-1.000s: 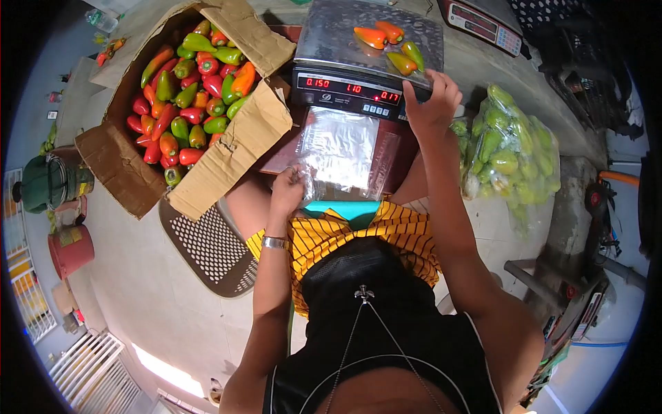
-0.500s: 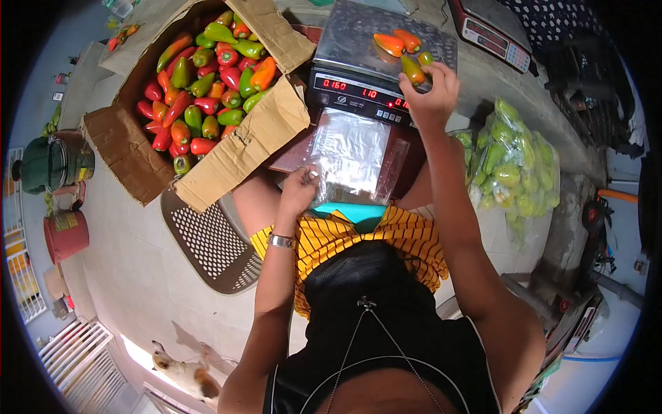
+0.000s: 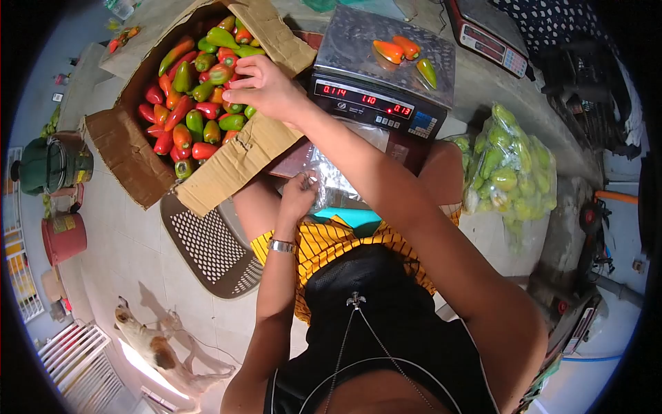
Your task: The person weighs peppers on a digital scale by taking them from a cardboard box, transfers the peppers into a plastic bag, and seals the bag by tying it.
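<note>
My right hand (image 3: 269, 90) hangs over the near right side of the cardboard box (image 3: 241, 165), fingers apart. Just beyond its fingertips lies a green-and-red pepper (image 3: 221, 74) among the other peppers (image 3: 178, 110). My left hand (image 3: 300, 194) is closed on the edge of a clear plastic bag (image 3: 334, 176), partly hidden behind my right forearm. On the metal plate of the digital scale (image 3: 338, 48) rest two orange peppers (image 3: 389, 52) and one small green pepper (image 3: 427, 73). The red display reads 0.114, 1.10 and 0.13.
A clear bag of pale green vegetables (image 3: 507, 172) stands at the right. Behind, a second scale (image 3: 489, 48) sits on the ledge. A brown perforated plastic basket (image 3: 207, 241) is on the floor at left. A dog (image 3: 155, 345) is on the floor at lower left.
My right hand has moved left from the scale to the box, taking a green-orange pepper off the plate and letting go. The reading fell from 0.160 to 0.114. The dog moved.
</note>
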Available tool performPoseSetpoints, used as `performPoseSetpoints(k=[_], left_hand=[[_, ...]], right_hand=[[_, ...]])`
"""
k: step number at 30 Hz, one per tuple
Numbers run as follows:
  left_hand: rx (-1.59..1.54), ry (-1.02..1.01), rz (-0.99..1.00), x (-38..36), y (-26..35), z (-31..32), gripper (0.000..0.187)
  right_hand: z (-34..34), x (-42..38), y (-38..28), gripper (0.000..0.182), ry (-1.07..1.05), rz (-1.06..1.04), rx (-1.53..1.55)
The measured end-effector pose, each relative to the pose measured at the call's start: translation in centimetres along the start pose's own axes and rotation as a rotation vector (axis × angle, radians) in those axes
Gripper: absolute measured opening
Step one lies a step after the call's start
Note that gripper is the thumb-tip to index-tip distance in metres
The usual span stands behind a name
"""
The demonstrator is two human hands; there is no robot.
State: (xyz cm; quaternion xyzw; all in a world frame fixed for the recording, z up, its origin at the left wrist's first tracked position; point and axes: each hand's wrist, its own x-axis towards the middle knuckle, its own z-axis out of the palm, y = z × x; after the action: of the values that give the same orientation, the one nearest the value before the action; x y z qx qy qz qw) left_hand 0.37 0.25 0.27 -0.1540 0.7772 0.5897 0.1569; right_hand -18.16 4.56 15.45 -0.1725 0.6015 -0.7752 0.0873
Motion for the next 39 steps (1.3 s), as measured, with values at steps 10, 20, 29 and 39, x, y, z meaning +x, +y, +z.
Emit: performPoseSetpoints(k=[10,20,29,39], left_hand=[[0.027,-0.012,0.103,0.8,-2.0,0.1,0.023],[0.141,0.043,0.076,-0.7,0.8,-0.4,0.026],[0.155,0.023,0.096,-0.5,-0.3,0.1,0.026],[0.165,0.017,0.102,-1.0,1.0,-0.2,0.024]], right_hand=[[0.8,5.8,1.2,0.03,-0.046,-0.292,-1.721],[2.9,8.4,1.0,0.03,-0.129,-0.089,-2.039],[1.8,8.1,1.5,0.029,-0.106,-0.184,-1.904],[0.8,8.2,1.9,0.026,-0.081,-0.286,-1.893]])
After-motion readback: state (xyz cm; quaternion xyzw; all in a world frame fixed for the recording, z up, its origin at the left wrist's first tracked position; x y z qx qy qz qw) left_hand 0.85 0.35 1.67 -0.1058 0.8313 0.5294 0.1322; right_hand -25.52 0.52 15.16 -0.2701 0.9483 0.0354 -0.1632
